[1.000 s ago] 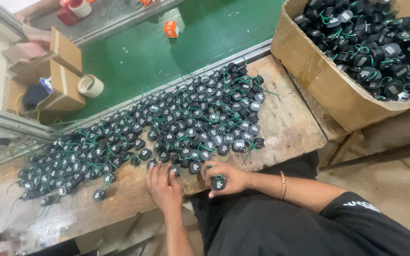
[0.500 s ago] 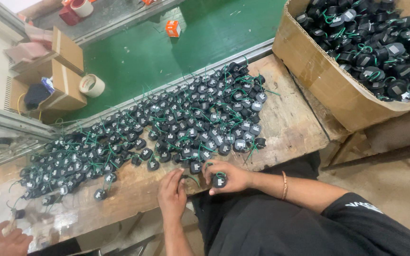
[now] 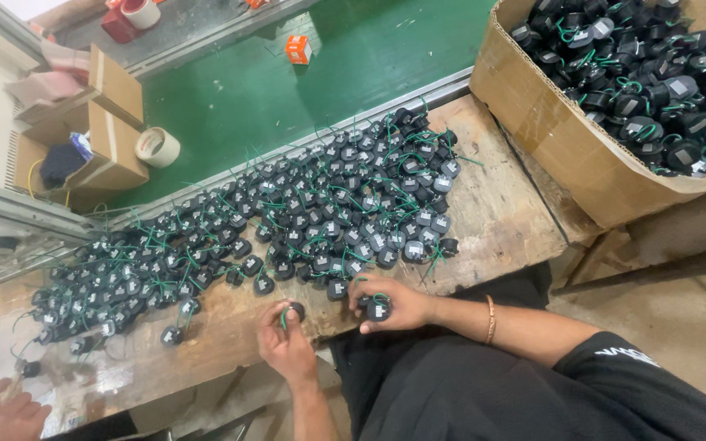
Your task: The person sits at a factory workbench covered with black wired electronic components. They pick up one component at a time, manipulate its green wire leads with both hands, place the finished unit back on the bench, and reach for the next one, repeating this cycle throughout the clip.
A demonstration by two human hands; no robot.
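Closest to the person, at the desk's [image 3: 525, 220] near edge, both hands are busy with small black round parts trailing green wire. The left hand [image 3: 288, 343] has its grip curled shut around one part [image 3: 296, 310], pinched at the fingertips just off the edge. The right hand [image 3: 390, 302] lies palm down, its grip closed over another part [image 3: 377, 310] with a pale label facing up. The two hands sit near each other, the right one touching the front fringe of the spread of parts [image 3: 328, 212], so it is the nearer hand to the next loose piece, which lies just beyond its fingers, up and away from the body. These parts are round, with no real long axis.

Compared with half a second ago, the left hand has drawn back toward the body, lifting its part clear of the spread; the right has barely shifted.

Farther off stands a cardboard box [image 3: 565, 147] full of the same parts. Another person's hand [image 3: 6, 412] shows at the lower left corner.
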